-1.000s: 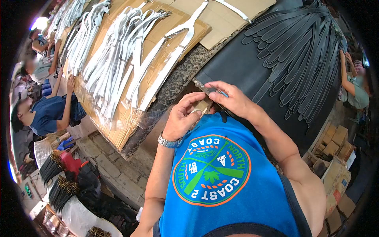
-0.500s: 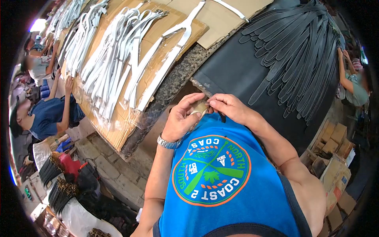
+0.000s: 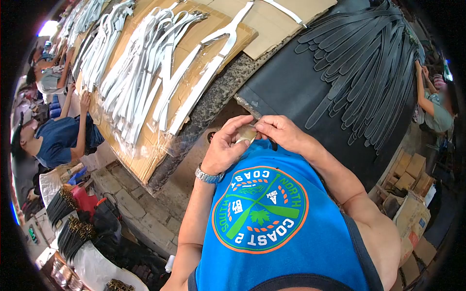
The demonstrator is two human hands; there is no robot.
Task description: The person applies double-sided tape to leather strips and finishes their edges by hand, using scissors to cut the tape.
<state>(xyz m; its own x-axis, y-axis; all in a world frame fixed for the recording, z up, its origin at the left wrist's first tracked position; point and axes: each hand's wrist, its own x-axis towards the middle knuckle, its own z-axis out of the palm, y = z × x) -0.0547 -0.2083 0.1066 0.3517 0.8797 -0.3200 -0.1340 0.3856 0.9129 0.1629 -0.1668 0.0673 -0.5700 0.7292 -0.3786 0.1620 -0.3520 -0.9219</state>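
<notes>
Small tan piece (image 3: pixel 246 134) crosswise, pinched between both hands (image 3: pixel 252 138)

The only writing I can read is on the round badge (image 3: pixel 260 209) printed on the front of my blue sleeveless shirt (image 3: pixel 310 252), and from up here it appears upside down. Around its orange-edged ring run the words "NORTH", "COAST 2" and "COAS", with more letters on the left side that I cannot make out for certain. In the middle, by the crossed green paddles, stands a white "A" with small letters beneath it, too small to read.
</notes>
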